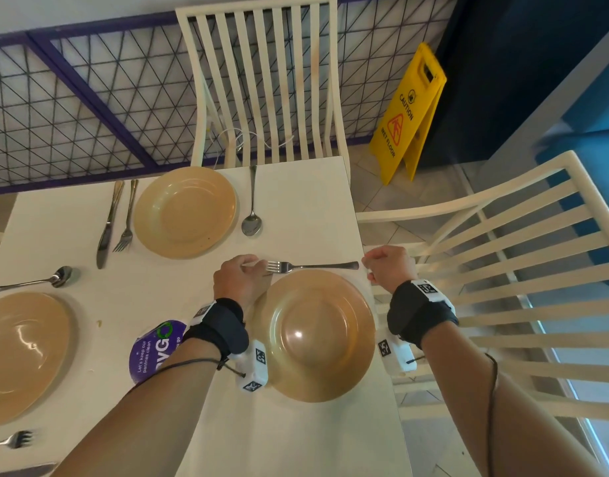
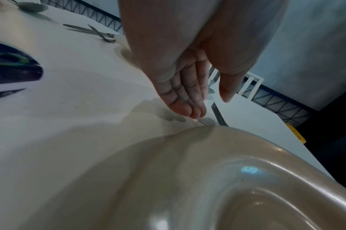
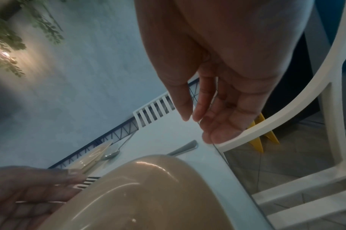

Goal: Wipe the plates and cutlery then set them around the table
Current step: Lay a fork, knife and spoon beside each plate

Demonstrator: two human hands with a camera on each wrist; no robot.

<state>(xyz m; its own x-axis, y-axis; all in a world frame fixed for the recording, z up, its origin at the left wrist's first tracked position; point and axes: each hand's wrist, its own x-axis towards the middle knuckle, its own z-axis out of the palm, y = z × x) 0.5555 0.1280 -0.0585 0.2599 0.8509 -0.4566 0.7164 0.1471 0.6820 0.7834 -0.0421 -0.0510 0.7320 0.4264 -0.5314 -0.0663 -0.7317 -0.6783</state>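
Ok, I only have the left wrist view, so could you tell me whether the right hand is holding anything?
Observer: No, the right hand is empty, fingers relaxed, by the table's right edge.
Operator: Thanks. Where does the fork's handle point?
Observer: The fork lies beyond the plate, handle towards that right hand.
Operator: And is another place laid?
Observer: Yes, a far plate has a knife and second fork on its left, spoon on its right.
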